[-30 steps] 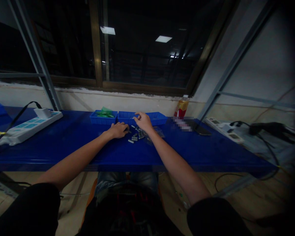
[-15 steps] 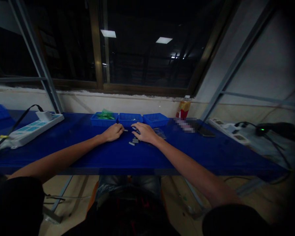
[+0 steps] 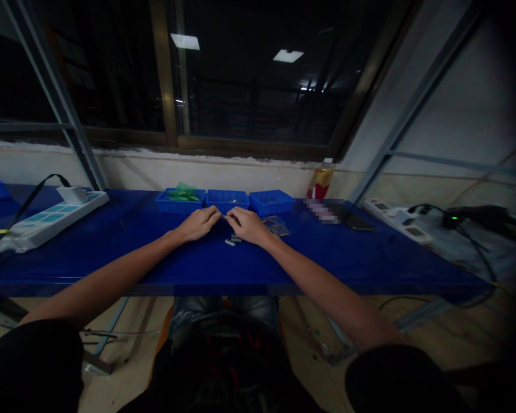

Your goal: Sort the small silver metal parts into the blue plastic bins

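My left hand (image 3: 201, 223) is closed, its thumb and fingers pinching a small grey piece (image 3: 224, 216) whose end shows at the fingertips. Right beside it, my right hand (image 3: 246, 225) is closed too, fingertips brought up to that same piece. What lies inside the right fingers is hidden. Several small grey metal-looking pieces (image 3: 230, 243) rest on the blue table (image 3: 189, 267), just below the right hand. A clear plastic bag (image 3: 277, 225) with small contents lies to the right of that hand.
Behind the hands stand three blue trays; the left tray (image 3: 165, 205) holds green plastic packets, the middle tray (image 3: 215, 199) small bits. A power strip (image 3: 43, 223) lies left. At right are a phone (image 3: 358, 220), a red-and-gold packet (image 3: 320, 182) and another power strip (image 3: 406, 226) with cables.
My two hands have come together at the fingertips. The right hand's fingers, apart before around a dark small piece, have closed. The camera view has shifted slightly.
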`<state>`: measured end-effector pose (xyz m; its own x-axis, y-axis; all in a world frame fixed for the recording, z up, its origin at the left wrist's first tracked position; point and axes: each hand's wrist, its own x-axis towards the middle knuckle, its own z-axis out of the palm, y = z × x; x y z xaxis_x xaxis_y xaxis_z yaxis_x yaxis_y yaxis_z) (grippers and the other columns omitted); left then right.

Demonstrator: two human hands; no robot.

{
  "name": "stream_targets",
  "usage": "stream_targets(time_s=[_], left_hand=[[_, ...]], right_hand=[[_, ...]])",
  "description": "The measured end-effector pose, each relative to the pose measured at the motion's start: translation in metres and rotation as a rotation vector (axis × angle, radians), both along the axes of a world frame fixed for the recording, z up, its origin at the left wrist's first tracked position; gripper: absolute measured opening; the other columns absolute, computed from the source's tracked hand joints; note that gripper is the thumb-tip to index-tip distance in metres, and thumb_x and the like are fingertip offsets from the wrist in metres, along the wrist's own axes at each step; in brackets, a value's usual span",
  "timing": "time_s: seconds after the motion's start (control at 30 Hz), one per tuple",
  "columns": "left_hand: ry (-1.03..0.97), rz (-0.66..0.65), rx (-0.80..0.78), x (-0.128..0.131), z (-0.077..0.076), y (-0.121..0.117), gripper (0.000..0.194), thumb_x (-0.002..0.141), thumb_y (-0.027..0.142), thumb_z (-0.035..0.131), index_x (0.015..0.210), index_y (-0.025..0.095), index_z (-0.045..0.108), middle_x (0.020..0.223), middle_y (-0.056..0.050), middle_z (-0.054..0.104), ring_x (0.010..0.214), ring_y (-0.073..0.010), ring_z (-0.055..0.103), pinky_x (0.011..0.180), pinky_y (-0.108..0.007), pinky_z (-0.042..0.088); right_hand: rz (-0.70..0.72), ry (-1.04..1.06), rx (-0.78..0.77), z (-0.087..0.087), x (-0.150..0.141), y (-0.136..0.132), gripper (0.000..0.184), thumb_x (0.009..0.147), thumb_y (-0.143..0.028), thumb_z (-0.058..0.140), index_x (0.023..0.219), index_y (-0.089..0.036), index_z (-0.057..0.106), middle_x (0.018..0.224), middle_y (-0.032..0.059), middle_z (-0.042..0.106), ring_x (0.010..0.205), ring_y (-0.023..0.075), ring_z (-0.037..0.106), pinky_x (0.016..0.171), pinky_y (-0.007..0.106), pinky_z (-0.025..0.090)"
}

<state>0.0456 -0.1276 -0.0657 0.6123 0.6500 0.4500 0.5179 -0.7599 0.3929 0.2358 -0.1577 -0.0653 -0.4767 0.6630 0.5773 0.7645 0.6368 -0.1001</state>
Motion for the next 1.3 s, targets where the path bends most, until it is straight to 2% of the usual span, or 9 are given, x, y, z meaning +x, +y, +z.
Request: stream_targets(time_s=[0.13, 0.4, 0.5, 0.57, 0.77, 0.9, 1.03, 1.17, 1.3], left_hand=[[0.002, -0.028, 0.029, -0.0022, -0.0004, 0.0008, 0.036, 0.085, 0.042, 0.043, 0.112, 0.018, 0.045, 0.076, 0.0, 0.059, 0.064, -0.0138, 0.055, 0.06, -0.024, 0.039], [0.144, 0.048, 0.169, -0.0008, -0.0015, -0.0017, 0.027, 0.088, 0.039, 0.039, 0.1, 0.02, 0.053, 0.074, -0.001, 0.062, 0.066, -0.016, 0.058, 0.058, -0.024, 0.037], [0.161, 0.044, 0.154, -0.0019, 0.0006, -0.0027, 0.029, 0.09, 0.037, 0.032, 0.094, 0.02, 0.054, 0.076, -0.003, 0.063, 0.069, -0.0162, 0.059, 0.061, -0.025, 0.038], [0.166, 0.021, 0.134, -0.002, 0.0015, -0.0031, 0.032, 0.092, 0.036, 0.028, 0.087, 0.019, 0.054, 0.075, -0.003, 0.062, 0.069, -0.0157, 0.058, 0.062, -0.024, 0.039], [0.175, -0.025, 0.083, -0.0014, 0.002, -0.0029, 0.038, 0.093, 0.036, 0.024, 0.076, 0.017, 0.053, 0.07, -0.002, 0.061, 0.066, -0.0145, 0.057, 0.062, -0.024, 0.038], [0.191, -0.027, 0.059, -0.0022, 0.0017, -0.0022, 0.033, 0.091, 0.039, 0.03, 0.089, 0.018, 0.056, 0.071, -0.002, 0.062, 0.067, -0.0155, 0.058, 0.062, -0.024, 0.039], [0.147, -0.03, 0.057, -0.0019, 0.001, -0.0032, 0.032, 0.087, 0.039, 0.041, 0.11, 0.019, 0.049, 0.071, -0.001, 0.061, 0.064, -0.0153, 0.058, 0.058, -0.023, 0.039], [0.128, -0.02, 0.111, -0.0011, 0.0022, -0.005, 0.028, 0.088, 0.038, 0.04, 0.106, 0.02, 0.052, 0.071, 0.0, 0.061, 0.064, -0.0147, 0.057, 0.057, -0.023, 0.038], [0.108, -0.014, 0.069, -0.0014, 0.0034, -0.0052, 0.032, 0.091, 0.037, 0.03, 0.091, 0.018, 0.056, 0.072, -0.002, 0.061, 0.066, -0.0148, 0.057, 0.061, -0.024, 0.04]], right_hand=[[-0.053, -0.025, -0.028, -0.0022, -0.0012, 0.0027, 0.027, 0.092, -0.027, 0.033, 0.078, -0.016, 0.053, 0.075, 0.004, 0.058, 0.072, 0.0129, 0.053, 0.066, 0.024, 0.035], [-0.031, -0.029, -0.08, -0.0053, -0.0019, 0.0024, 0.026, 0.092, -0.028, 0.032, 0.08, -0.017, 0.053, 0.078, 0.0041, 0.058, 0.073, 0.0128, 0.053, 0.067, 0.023, 0.036], [0.007, -0.021, -0.094, -0.0049, -0.0008, 0.0, 0.016, 0.087, -0.03, 0.045, 0.094, -0.017, 0.052, 0.083, 0.0033, 0.059, 0.073, 0.0129, 0.053, 0.065, 0.023, 0.037], [0.003, -0.004, -0.082, -0.0045, -0.0002, -0.0013, 0.023, 0.083, -0.03, 0.051, 0.102, -0.017, 0.05, 0.083, 0.0027, 0.058, 0.072, 0.013, 0.053, 0.064, 0.023, 0.037], [-0.001, 0.003, -0.013, -0.0041, 0.0, -0.0022, 0.015, 0.084, -0.029, 0.05, 0.095, -0.019, 0.054, 0.084, 0.0024, 0.056, 0.075, 0.0129, 0.052, 0.067, 0.023, 0.037], [-0.008, 0.023, -0.036, -0.004, 0.0003, -0.0016, 0.018, 0.087, -0.031, 0.045, 0.09, -0.018, 0.057, 0.082, 0.0026, 0.056, 0.071, 0.0116, 0.052, 0.066, 0.022, 0.036], [-0.02, 0.018, -0.039, -0.0028, -0.0005, -0.0016, 0.027, 0.091, -0.029, 0.037, 0.079, -0.017, 0.057, 0.077, 0.0029, 0.054, 0.072, 0.0115, 0.051, 0.067, 0.023, 0.034], [-0.038, 0.004, -0.047, -0.0014, -0.0016, -0.0022, 0.032, 0.092, -0.028, 0.033, 0.073, -0.016, 0.055, 0.072, 0.0026, 0.053, 0.068, 0.0113, 0.049, 0.065, 0.023, 0.034], [-0.006, 0.103, -0.046, -0.0006, -0.0018, -0.0047, 0.02, 0.088, -0.033, 0.043, 0.092, -0.017, 0.055, 0.075, 0.001, 0.055, 0.069, 0.0115, 0.05, 0.065, 0.022, 0.036]])
